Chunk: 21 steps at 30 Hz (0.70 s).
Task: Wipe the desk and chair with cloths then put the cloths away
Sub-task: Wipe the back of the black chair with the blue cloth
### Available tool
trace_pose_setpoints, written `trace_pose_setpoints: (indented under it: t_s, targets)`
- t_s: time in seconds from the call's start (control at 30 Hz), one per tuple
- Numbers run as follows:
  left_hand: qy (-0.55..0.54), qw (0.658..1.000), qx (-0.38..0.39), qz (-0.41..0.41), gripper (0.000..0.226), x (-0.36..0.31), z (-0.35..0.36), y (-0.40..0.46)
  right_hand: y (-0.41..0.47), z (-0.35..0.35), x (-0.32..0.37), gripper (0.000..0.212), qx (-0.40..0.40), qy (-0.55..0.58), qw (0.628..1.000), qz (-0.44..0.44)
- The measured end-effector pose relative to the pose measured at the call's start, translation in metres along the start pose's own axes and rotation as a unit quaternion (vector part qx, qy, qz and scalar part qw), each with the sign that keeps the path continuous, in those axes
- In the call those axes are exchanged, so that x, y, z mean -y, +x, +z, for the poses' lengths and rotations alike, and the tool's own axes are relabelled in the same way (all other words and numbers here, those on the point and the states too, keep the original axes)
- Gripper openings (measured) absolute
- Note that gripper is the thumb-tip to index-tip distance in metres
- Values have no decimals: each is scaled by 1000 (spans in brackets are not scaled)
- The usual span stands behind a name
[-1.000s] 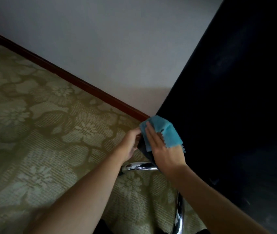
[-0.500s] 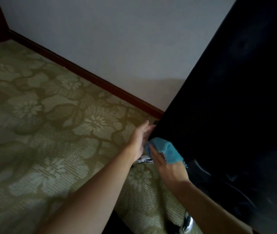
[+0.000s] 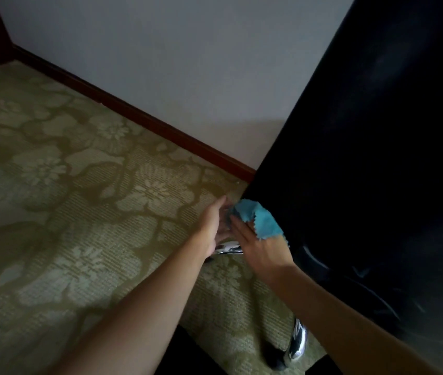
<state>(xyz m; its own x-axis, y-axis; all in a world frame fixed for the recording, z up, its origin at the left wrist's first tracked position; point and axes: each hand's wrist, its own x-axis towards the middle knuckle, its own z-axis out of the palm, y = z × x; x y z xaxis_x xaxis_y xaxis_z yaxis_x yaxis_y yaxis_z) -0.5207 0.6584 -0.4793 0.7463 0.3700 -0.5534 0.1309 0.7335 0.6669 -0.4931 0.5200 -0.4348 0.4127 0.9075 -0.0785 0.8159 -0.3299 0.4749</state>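
A large black chair [image 3: 363, 171] fills the right side of the view, its dark back edge running down toward my hands. My right hand [image 3: 258, 247] presses a blue cloth [image 3: 262, 221] against the chair's lower left edge, fingers over the cloth. My left hand [image 3: 215, 226] reaches in beside it with fingers extended, touching the same edge just left of the cloth; whether it grips the edge is hidden. A chrome chair leg [image 3: 228, 250] shows just below both hands.
A green floral carpet [image 3: 79, 212] covers the floor to the left. A white wall [image 3: 188, 63] with a dark red baseboard [image 3: 161, 125] runs diagonally behind. Another chrome base leg with a black caster [image 3: 296, 345] sits near the bottom.
My right hand has slid the blue cloth down the chair's edge and then slightly back up. My left hand opened from a grip to extended fingers. The view shifted a little.
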Motion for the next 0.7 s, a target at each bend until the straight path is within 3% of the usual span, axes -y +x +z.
trace_pose_setpoints:
  t_s: [0.1, 0.2, 0.27, 0.37, 0.47, 0.6, 0.7]
  targets:
    - [-8, 1000, -14, -4, 35, 14, 11, -10, -15, -20, -28, 58, -133, -42, 990, -3]
    - [-24, 999, 12, -29, 30, 27, 30, -20, -10, -45, -70, 52, -279, -48, 958, 49]
    - [-61, 998, 8, -32, 25, 31, 39, -25, -15, -46, -76, 54, -277, -74, 956, 57]
    - [-93, 995, -12, -35, 39, 39, 44, -29, -51, -7, -47, 52, -180, -113, 977, -32]
    - [-116, 991, -19, -58, 47, 52, 50, -39, -70, 6, -42, 48, -124, -79, 988, -51]
    - [-111, 992, 9, -59, 46, 64, 62, -51, -55, -28, -71, 49, -239, -81, 967, 32]
    - [-116, 992, 5, -54, 38, 63, 68, -50, -54, -37, -87, 56, -246, -97, 961, 84]
